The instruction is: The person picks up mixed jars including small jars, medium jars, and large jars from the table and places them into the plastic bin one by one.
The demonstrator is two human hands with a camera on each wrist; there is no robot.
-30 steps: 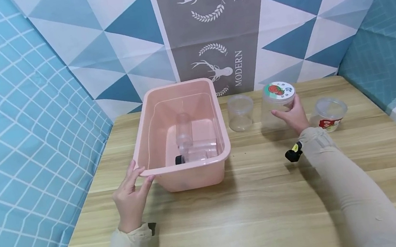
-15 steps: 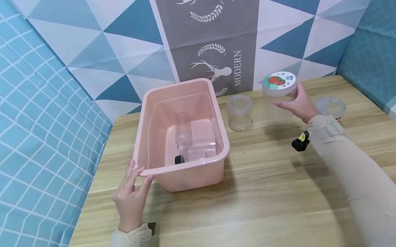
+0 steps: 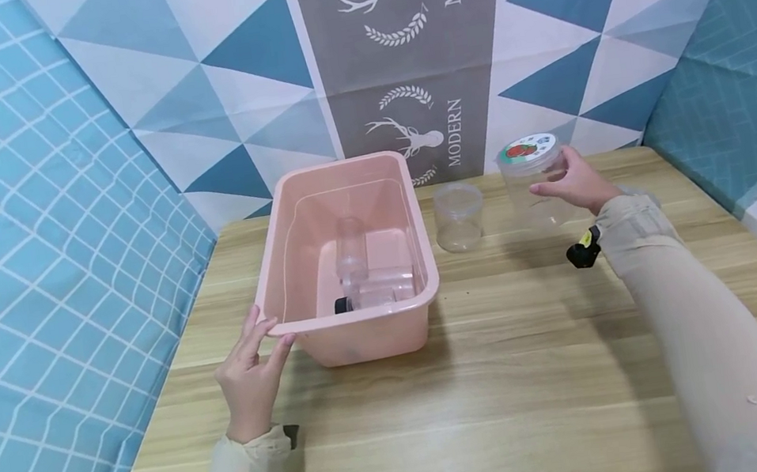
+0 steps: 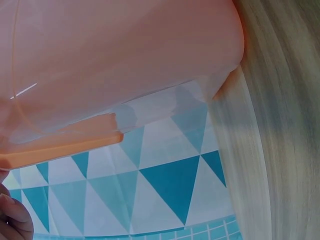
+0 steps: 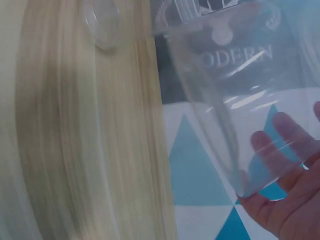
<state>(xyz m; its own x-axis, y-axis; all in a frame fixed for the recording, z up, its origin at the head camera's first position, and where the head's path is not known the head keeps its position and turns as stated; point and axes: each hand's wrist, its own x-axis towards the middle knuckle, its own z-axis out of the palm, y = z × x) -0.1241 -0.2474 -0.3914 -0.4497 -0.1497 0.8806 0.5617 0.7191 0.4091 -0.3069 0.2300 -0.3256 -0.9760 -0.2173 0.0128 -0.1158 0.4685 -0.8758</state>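
Note:
My right hand [image 3: 580, 181] grips a clear plastic jar [image 3: 532, 188] with a white lid bearing a red and green picture, fingers and thumb round its side. The jar is tilted and raised off the table. In the right wrist view, the fingers [image 5: 292, 135] show through the jar's clear wall. My left hand [image 3: 250, 380] holds the rim at the near left corner of a pink plastic basin [image 3: 364, 341]. Several clear bottles or jars lie in the basin, among them one with a black cap [image 3: 342, 305].
A smaller clear jar [image 3: 458, 217] stands on the wooden table [image 3: 502, 411], between the basin and the held jar. Behind my right wrist another jar is almost wholly hidden. Patterned cloth walls [image 3: 256, 69] border the table at the back and sides.
My right hand has lifted the jar off the table and tilted it. The right wrist has shifted rightward, covering the jar with the red label. My left hand stays on the basin rim.

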